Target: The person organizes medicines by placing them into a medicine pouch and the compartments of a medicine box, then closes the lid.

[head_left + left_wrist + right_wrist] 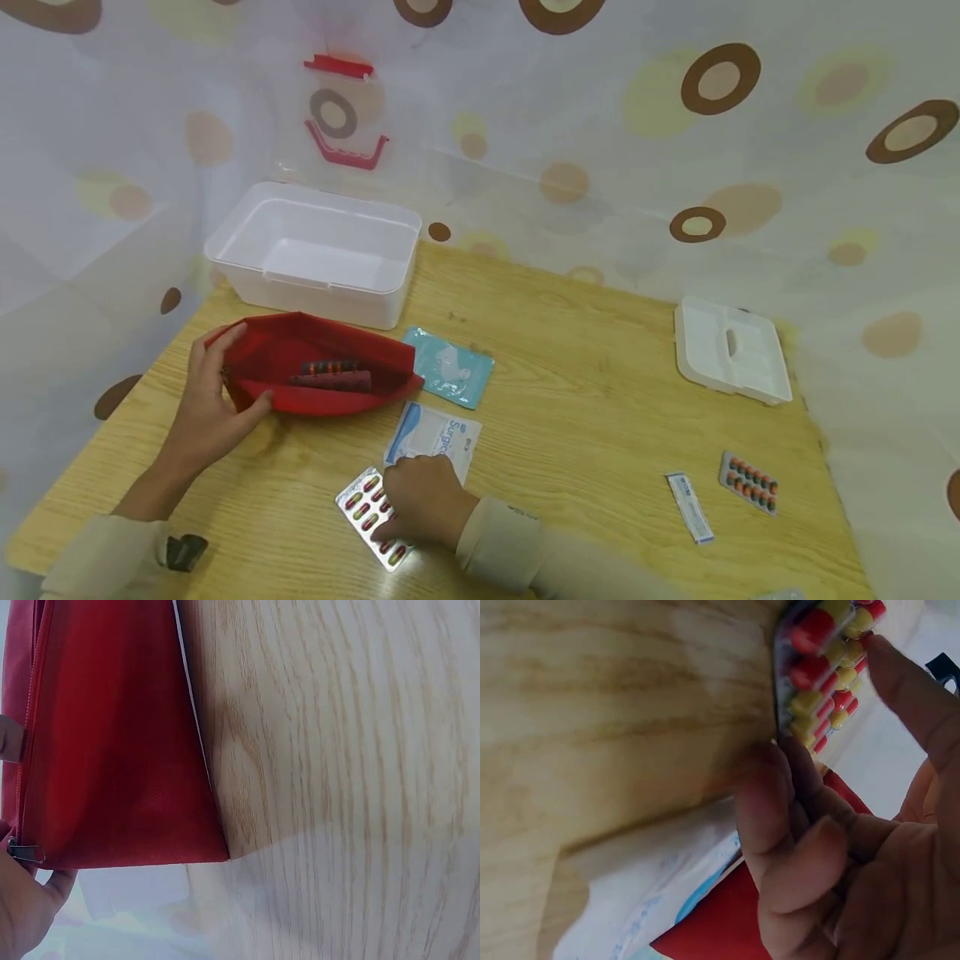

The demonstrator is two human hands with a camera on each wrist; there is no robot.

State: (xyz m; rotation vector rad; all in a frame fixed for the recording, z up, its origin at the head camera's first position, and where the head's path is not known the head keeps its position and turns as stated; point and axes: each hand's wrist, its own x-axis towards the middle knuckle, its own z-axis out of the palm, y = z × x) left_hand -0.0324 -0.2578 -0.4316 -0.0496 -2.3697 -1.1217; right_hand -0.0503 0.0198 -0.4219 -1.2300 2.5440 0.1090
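Note:
My left hand [210,404] grips the left end of a red zippered pouch [322,403], thumb on the near rim and fingers on the far one. The pouch gapes, and inside it lie blister packs [337,379]. In the left wrist view the zipper pull [26,851] sits beside my hand. My right hand [429,500] pinches a silver blister pack of red and yellow capsules [365,505] by its right side, thumb over the capsules and curled fingers at the edge. In the right wrist view this pack [826,667] stands tilted up from the wooden table [615,712].
A white bin [330,287] with a clear raised lid stands behind the pouch. A teal packet [453,371] and a white surgical packet [431,433] lie right of the pouch. Farther right are a white tray [708,350], a slim packet [690,507] and an orange-green capsule pack [750,483].

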